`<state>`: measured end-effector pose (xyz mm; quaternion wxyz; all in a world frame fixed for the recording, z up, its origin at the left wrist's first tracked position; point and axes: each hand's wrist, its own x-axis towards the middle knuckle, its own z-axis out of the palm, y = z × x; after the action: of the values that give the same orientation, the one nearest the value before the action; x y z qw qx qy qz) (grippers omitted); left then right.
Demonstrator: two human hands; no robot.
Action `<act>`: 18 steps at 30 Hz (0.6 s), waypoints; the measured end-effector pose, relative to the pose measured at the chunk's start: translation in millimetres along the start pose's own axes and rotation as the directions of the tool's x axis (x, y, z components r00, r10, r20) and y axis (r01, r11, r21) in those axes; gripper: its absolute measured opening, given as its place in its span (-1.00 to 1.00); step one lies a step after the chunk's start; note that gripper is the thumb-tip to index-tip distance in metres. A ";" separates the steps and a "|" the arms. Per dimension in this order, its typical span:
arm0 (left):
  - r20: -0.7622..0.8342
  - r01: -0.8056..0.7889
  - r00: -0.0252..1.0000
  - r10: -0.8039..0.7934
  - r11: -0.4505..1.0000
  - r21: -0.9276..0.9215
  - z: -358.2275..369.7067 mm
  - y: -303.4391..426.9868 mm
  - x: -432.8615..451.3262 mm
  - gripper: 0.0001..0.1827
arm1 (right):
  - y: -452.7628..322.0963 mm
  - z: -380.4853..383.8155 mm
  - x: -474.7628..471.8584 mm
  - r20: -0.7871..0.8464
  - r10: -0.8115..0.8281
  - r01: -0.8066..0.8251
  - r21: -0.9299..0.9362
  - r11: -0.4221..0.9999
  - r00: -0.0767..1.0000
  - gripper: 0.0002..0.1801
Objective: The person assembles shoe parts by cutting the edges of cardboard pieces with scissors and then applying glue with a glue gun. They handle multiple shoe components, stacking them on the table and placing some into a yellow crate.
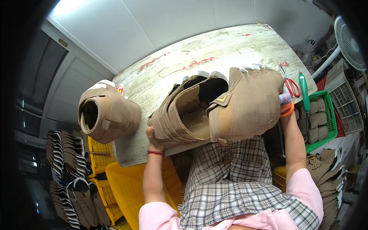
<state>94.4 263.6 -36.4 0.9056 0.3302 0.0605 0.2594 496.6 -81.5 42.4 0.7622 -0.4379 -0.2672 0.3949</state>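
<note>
A nested stack of tan fabric shoe uppers (247, 112) spans the front of the table, over my lap. White edges show along its far side, and the nearest strap tab bears a yellow chevron. My left hand (153, 139), wearing a red beaded bracelet, grips the stack's left end; most of its fingers are hidden underneath. At the right end, my right hand (286, 103) in an orange and grey glove holds the uppers, its fingertips out of sight behind them. Another bundle of tan uppers (123, 118) rests on the table's left corner.
On the table's (184, 63) right side lie red-handled scissors (291, 86) and a green-handled tool (304, 89). A green basket (332, 123) holds folded tan pieces. Yellow crates (123, 178) and stacked uppers (72, 152) stand at left. A white fan (349, 43) is at far right.
</note>
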 end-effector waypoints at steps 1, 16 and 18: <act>-0.016 -0.010 1.000 0.010 1.000 -0.001 3.7 0.2 -0.1 0.04 | 3.2 -0.1 1.5 0.057 -0.010 0.009 0.013 1.000 0.998 -0.04; 0.088 0.245 0.967 -0.241 0.969 -0.039 40.1 26.2 3.4 -0.07 | -5.9 26.9 21.6 0.071 0.150 -0.120 -0.315 0.941 0.986 -0.21; 0.086 0.234 0.969 -0.232 0.972 -0.012 43.4 30.7 0.1 -0.06 | -13.7 36.1 20.5 0.020 0.194 -0.172 -0.377 0.910 0.981 -0.25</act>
<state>93.5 259.0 16.6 0.9350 0.3215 0.0578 0.1379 485.7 -52.1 72.8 0.6166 -0.5866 -0.3168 0.4187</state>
